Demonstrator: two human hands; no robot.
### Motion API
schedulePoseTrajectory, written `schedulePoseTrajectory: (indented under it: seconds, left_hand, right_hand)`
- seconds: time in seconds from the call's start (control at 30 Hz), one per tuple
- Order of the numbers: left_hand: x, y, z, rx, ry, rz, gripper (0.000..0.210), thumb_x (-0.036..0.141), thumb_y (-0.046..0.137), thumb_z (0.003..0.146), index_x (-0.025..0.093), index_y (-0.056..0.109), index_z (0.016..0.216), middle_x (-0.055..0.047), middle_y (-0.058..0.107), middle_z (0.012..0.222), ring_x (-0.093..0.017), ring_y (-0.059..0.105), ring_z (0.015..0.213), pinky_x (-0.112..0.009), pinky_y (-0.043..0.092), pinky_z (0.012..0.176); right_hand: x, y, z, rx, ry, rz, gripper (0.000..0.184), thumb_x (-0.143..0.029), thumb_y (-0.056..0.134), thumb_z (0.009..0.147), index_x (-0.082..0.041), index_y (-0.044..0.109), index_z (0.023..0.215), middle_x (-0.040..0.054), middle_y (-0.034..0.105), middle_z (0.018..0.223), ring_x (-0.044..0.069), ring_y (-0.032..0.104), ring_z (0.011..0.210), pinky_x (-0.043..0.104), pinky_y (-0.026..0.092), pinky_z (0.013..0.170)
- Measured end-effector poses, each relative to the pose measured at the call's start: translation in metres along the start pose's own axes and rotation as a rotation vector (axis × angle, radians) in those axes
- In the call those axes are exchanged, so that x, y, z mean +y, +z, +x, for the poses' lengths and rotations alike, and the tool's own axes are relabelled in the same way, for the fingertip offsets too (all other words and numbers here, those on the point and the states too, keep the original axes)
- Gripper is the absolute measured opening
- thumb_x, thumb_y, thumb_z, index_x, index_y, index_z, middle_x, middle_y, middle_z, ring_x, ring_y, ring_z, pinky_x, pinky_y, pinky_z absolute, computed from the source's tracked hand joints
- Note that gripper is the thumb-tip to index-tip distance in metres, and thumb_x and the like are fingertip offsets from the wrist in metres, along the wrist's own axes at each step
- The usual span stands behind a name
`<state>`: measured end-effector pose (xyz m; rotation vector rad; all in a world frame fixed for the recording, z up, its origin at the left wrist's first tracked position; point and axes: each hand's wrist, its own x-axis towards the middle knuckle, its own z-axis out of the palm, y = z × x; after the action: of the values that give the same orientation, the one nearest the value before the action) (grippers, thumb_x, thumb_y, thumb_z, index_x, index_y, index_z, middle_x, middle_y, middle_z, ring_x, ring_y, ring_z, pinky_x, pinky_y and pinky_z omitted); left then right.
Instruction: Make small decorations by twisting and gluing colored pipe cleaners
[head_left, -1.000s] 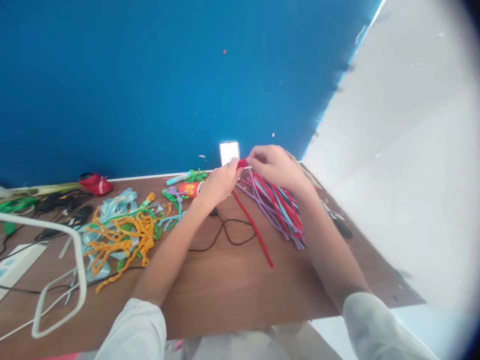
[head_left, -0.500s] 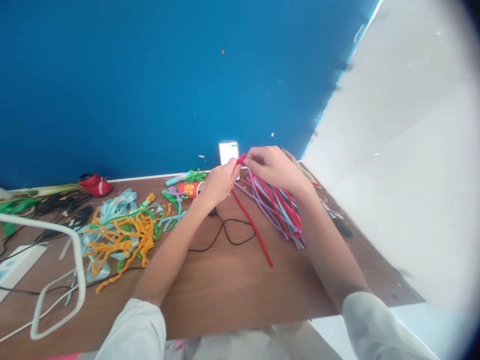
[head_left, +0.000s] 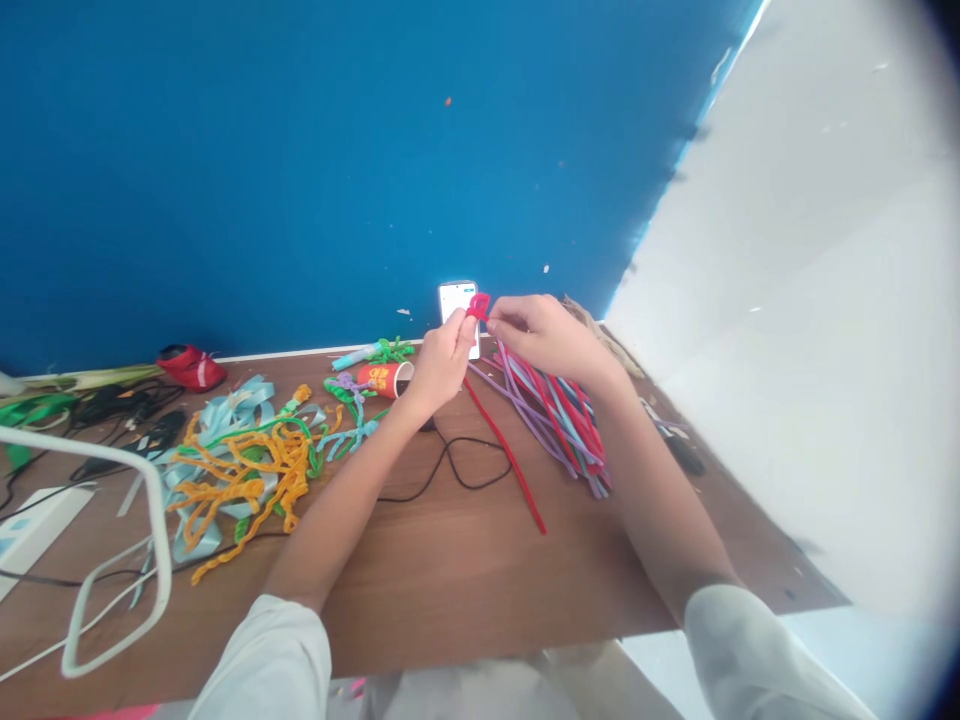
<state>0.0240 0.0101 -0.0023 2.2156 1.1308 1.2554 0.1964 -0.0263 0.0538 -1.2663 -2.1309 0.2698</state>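
Observation:
Between my two hands is a red pipe cleaner (head_left: pixel 479 304) bent into small loops, held up in front of the phone. My left hand (head_left: pixel 442 362) pinches it from below with thumb and finger. The fingertips of my right hand (head_left: pixel 546 335) are closed at its right side, on what looks like its end. Under my right hand and forearm lies a bundle of red, purple and light blue pipe cleaners (head_left: pixel 551 420). A single straight red pipe cleaner (head_left: pixel 508 458) rests on the table to the left of the bundle.
A lit phone (head_left: pixel 457 297) leans on the blue wall. Left of my arm are a red paper cup (head_left: pixel 379 378) on its side, orange twisted pipe cleaners (head_left: pixel 281 465), light blue ribbon (head_left: pixel 236 408) and a white tube frame (head_left: pixel 159 540). A black cable (head_left: pixel 409 498) crosses the table (head_left: pixel 465 590).
The red loops now stand up clearly above my left fingertips, where before they were mostly covered. My left hand has turned slightly and dropped a little; my right hand has barely moved.

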Motion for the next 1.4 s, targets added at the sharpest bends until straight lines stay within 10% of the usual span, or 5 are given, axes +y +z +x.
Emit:
schedulePoseTrajectory:
  seconds: [0.4,0.83,1.4]
  left_hand:
    - [0.020,0.000,-0.002,-0.084,-0.239,-0.810,0.046,0.061,0.050,0.092,0.022,0.033,0.075,0.008,0.022,0.062,-0.004,0.020,0.044,-0.017,0.015,0.040]
    - [0.019,-0.004,-0.001,-0.133,-0.278,-0.830,0.043,0.057,0.051,0.093,0.021,0.036,0.074,0.010,0.027,0.054,-0.003,0.021,0.040,-0.016,0.016,0.039]
    - [0.020,-0.031,-0.004,-0.830,-0.284,-0.707,0.044,0.048,0.049,0.094,0.020,0.033,0.064,0.006,0.027,0.055,-0.005,0.018,0.045,-0.021,0.009,0.044]
  right_hand:
    - [0.007,-0.001,0.000,-0.091,0.055,0.377,0.033,-0.038,0.053,0.092,-0.018,0.054,0.067,-0.0033,0.052,0.055,0.009,0.042,0.051,0.025,0.030,0.054]
    - [0.009,-0.001,0.001,-0.105,0.087,0.409,0.033,-0.039,0.056,0.093,-0.017,0.057,0.068,-0.0039,0.054,0.054,0.009,0.045,0.051,0.025,0.034,0.054]
    - [0.037,-0.010,0.001,-0.276,-0.009,0.566,0.029,-0.045,0.074,0.079,-0.015,0.073,0.079,0.0015,0.068,0.072,0.012,0.054,0.064,0.026,0.039,0.060]
